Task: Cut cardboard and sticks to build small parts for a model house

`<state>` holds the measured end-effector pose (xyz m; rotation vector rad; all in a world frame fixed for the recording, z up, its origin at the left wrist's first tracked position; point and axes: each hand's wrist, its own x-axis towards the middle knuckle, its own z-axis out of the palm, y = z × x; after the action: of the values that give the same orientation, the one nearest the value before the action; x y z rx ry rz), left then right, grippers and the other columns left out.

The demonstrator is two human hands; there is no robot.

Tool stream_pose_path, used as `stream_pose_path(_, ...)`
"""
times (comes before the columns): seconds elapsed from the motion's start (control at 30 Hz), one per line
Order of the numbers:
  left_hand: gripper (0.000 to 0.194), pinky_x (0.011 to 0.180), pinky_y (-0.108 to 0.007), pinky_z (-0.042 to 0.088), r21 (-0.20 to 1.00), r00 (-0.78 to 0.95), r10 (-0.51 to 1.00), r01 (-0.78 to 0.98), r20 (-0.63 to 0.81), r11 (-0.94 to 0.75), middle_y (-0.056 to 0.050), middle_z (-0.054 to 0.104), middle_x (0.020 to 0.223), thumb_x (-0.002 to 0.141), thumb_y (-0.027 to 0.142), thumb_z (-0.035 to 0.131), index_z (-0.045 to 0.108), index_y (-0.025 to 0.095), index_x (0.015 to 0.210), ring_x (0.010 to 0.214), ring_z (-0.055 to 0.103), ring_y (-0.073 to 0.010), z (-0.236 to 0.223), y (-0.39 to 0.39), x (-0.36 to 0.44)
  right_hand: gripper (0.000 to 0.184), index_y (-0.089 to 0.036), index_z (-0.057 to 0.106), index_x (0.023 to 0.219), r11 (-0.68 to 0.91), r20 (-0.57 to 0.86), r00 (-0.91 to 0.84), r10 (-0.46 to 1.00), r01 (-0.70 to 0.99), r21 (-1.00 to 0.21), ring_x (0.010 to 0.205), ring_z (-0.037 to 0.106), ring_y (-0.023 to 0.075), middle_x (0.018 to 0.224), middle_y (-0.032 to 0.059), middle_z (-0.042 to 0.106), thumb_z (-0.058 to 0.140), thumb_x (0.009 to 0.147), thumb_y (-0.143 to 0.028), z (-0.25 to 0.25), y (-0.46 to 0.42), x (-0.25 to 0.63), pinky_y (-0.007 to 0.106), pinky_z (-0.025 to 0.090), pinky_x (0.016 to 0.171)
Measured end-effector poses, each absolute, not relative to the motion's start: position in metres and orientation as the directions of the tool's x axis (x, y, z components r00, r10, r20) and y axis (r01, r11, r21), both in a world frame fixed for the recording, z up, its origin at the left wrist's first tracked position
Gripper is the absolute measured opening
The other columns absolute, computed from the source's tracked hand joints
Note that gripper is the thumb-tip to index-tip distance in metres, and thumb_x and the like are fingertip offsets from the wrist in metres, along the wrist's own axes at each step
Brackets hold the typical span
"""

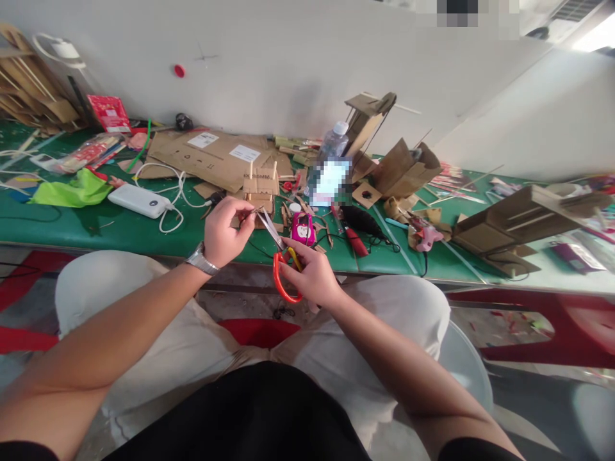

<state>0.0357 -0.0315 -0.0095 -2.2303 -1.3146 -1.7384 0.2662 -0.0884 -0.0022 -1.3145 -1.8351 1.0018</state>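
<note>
Sitting before the green tabletop (57,230), the person bends both arms toward its near edge, and I can see the two hands working close together there. The right hand (313,275) is closed around the handles of a pair of scissors (279,242), one orange loop and some yellow showing, and the blades point away from the body, toward the other hand. The left hand (227,234), with a metal watch (204,259) on its wrist, pinches a thin dark piece (256,210) between thumb and finger. This piece is just beside the tips of the scissors; whether the blades touch it, I cannot tell.

Behind the scissors stands a small cardboard model (261,186) with two thin sticks rising from it. To the right of the blades lies a pink case (302,229) with a white figure on it, and a little farther right a tool with a red handle (355,242). At the left of the hands there is a white power bank (137,200) with a cable, beside a bright green cloth (72,190). Farther back rests a flat cardboard sheet (180,160) with white labels, and a clear bottle (335,141) with a white cap stands near the wall.
</note>
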Motion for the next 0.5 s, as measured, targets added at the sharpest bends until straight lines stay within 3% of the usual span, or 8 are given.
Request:
stream_pose_path(0.1,0.006,0.08,-0.033,0.056,0.399,0.021,0.529,0.631,0.849,-0.665,-0.005,0.07,0.089,0.094,0.021,0.068,0.067,0.021,0.101,0.08,0.066,-0.0185,-0.008,-0.029,0.032,0.063,-0.014,0.068,0.141,0.213,0.091,-0.281,0.955,0.444,-0.87,0.063,0.048,0.0109,0.088,0.0031,0.071,0.073,0.085,-0.041,-0.001,-0.089,0.266,0.022,0.042,0.058)
stream_pose_path(0.3,0.014,0.082,-0.035,0.057,0.494,-0.094,0.562,0.61,0.822,-0.619,-0.008,0.07,0.1,0.099,0.033,0.066,0.064,0.022,0.108,0.088,0.068,-0.0201,-0.007,-0.02,0.023,0.058,-0.014,0.07,0.137,0.223,0.088,-0.302,0.949,0.447,-0.866,0.063,0.049,0.0109,0.088,0.003,0.072,0.072,0.084,-0.037,0.0,-0.091,0.266,0.023,0.043,0.059)
stream_pose_path(0.5,0.008,0.091,-0.041,0.058,0.374,-0.001,0.446,0.547,0.895,-0.749,-0.008,0.073,0.107,0.102,0.03,0.062,0.059,0.027,0.108,0.102,0.071,-0.0234,0.001,-0.027,0.02,0.055,-0.014,0.069,0.135,0.26,0.127,-0.301,0.945,0.454,-0.852,0.062,0.05,0.0109,0.082,0.0009,0.069,0.072,0.083,-0.033,-0.001,-0.088,0.273,0.023,0.041,0.058)
